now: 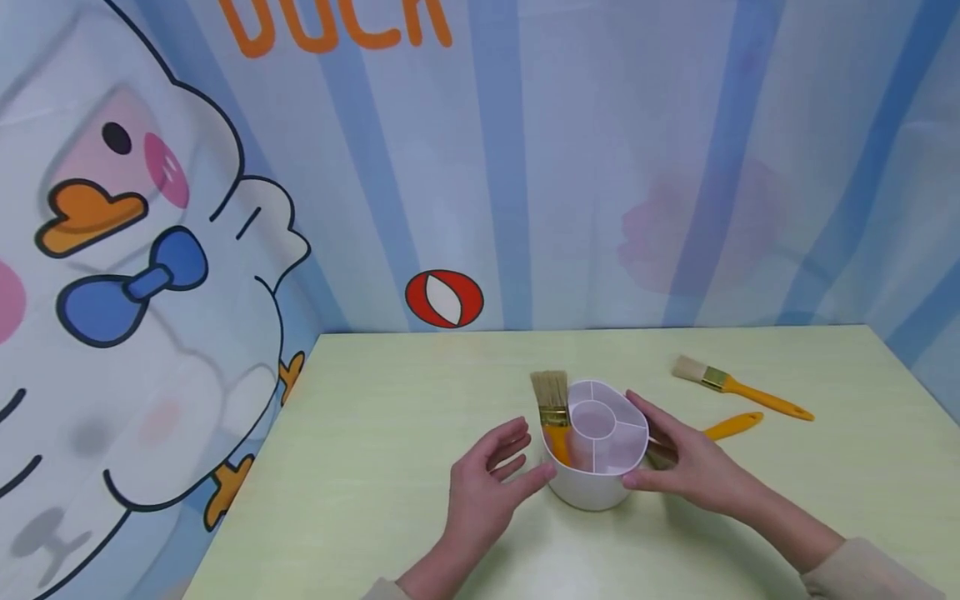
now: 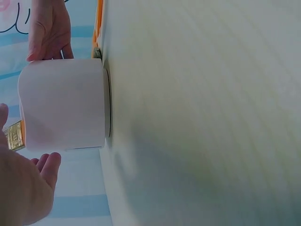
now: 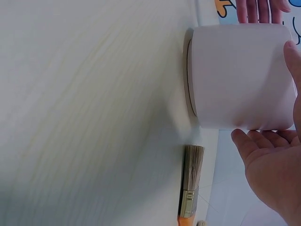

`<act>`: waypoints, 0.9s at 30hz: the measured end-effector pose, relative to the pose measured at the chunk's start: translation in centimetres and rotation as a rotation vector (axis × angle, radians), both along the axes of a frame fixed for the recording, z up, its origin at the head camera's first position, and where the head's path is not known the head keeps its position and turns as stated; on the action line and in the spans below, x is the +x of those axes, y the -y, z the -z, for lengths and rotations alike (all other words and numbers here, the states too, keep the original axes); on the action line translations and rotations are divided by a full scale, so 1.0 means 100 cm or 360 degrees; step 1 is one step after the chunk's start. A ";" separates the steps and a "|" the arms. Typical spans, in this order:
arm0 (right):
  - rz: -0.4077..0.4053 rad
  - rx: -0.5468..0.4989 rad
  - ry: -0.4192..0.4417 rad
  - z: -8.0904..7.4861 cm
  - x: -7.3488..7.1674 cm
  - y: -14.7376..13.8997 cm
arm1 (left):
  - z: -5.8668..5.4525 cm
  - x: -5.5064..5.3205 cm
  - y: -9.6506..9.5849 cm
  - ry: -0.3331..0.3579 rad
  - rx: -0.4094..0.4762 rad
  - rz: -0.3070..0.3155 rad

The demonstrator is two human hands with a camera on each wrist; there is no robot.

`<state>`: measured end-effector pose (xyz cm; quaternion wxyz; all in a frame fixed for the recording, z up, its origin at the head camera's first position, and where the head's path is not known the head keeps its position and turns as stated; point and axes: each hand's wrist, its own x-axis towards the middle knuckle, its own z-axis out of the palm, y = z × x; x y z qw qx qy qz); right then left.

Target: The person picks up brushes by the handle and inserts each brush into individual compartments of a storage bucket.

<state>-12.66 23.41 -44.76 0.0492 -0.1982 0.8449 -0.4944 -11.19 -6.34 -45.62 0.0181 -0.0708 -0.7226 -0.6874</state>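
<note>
A white divided desk organizer (image 1: 591,492) stands upright on the table. One paintbrush (image 1: 555,412) is in its left compartment, bristles up, orange handle down. At the organizer's right side, my right hand (image 1: 701,467) holds it, thumb at the front and fingers along the side and back. My left hand (image 1: 483,487) is at the left with fingers spread and loosely bent, the thumb close to the rim; the left wrist view shows a gap between its fingers and the organizer wall (image 2: 63,103). A second paintbrush (image 1: 735,426) lies partly hidden behind my right hand.
Farther back on the right, a third paintbrush (image 1: 757,396) with an orange handle lies flat on the pale table (image 1: 390,400). A cartoon-printed curtain (image 1: 585,167) hangs behind the table's back edge and along its left side.
</note>
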 end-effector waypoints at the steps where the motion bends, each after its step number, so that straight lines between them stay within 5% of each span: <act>1: 0.0000 -0.0003 0.0000 0.000 0.000 0.000 | 0.000 0.000 0.000 0.0002 0.0003 0.0009; 27: -0.0010 -0.0040 0.0076 -0.002 0.012 -0.004 | 0.011 0.002 -0.008 0.0040 -0.0043 0.0071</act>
